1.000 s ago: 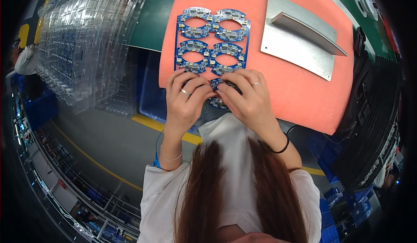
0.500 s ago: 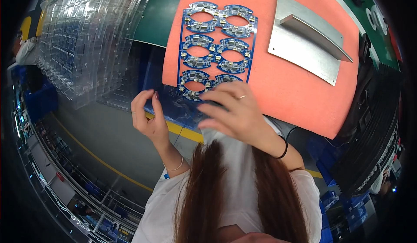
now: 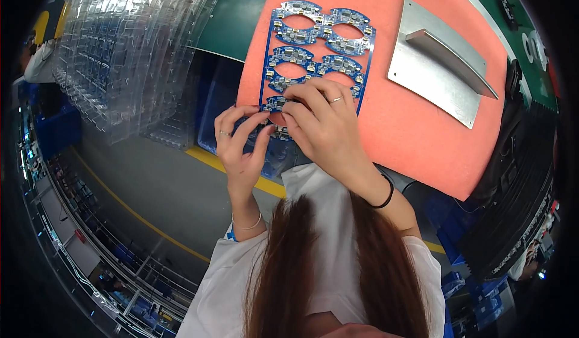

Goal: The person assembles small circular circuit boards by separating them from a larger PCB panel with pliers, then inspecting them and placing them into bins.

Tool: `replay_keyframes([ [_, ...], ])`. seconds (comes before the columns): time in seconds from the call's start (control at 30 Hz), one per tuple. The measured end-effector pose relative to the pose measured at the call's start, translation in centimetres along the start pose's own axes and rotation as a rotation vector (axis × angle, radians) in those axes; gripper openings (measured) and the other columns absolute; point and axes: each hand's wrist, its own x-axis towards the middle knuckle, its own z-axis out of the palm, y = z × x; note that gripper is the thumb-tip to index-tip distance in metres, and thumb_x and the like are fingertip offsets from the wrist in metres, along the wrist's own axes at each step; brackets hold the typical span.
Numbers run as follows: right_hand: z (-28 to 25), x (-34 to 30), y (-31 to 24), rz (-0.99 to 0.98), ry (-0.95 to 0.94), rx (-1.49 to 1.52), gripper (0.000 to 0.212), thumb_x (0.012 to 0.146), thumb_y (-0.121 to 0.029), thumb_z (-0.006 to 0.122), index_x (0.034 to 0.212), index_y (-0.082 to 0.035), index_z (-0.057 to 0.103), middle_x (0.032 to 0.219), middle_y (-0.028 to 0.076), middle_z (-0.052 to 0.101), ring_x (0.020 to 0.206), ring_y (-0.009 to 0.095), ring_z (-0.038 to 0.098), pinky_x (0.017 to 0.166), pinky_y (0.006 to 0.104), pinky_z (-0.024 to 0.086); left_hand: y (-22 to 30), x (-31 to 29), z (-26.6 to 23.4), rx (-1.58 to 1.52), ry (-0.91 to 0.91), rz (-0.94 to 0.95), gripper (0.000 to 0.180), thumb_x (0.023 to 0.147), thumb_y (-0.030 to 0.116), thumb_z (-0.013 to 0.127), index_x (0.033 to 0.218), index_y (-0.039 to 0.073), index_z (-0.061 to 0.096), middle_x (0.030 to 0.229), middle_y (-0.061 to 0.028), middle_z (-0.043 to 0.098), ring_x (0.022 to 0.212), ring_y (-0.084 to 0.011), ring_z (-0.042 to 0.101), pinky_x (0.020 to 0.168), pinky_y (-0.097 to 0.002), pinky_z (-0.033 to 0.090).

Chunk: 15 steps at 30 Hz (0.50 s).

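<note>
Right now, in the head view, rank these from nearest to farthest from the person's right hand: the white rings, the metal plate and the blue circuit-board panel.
1. Blue circuit-board panel, partly under the right hand.
2. Metal plate, to the hand's right on the orange mat.
3. White rings, farther right, beyond the mat.

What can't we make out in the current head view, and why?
All in the head view:
1. Lower-right part of the blue circuit board panel: behind the right hand.
2. Anything pinched by the right hand: its own fingers hide it.
3. Whether the left hand touches the panel: one angle doesn't settle it.
4. Fine detail on the panel: too small.
5. Far end of the pink mat and clear plastic trays: cut off by the upper edge.
</note>
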Motion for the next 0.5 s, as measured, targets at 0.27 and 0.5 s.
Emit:
replay_keyframes([
  [0.27, 0.2, -1.2, -1.2, -0.01, 0.003, 0.105, 0.018, 0.068, -0.009, 0.063, 0.085, -0.004, 0.059, 0.094, 0.003, 0.056, 0.091, 0.021, 0.051, 0.082, 0.0357, 0.039, -2.1, 2.2, -0.9, -0.118, -0.08, -0.072, 0.015, 0.066, 0.0, 0.07, 0.08, 0.004, 0.066, 0.085, -0.0065, 0.06, 0.084, -0.0232, 0.055, 0.079, -0.0355, 0.043],
  [0.5, 0.9, -2.4, -0.8, -0.004, -0.05, -0.061, 0.021, 0.07, -0.01, 0.058, 0.091, -0.005, 0.059, 0.1, 0.004, 0.056, 0.096, 0.021, 0.05, 0.084, 0.0357, 0.039, -2.3, 4.6, -1.1, 0.11, -0.229, 0.36, 0.013, 0.065, 0.004, 0.067, 0.077, 0.005, 0.062, 0.079, -0.0047, 0.059, 0.076, -0.0222, 0.057, 0.081, -0.0393, 0.044],
])
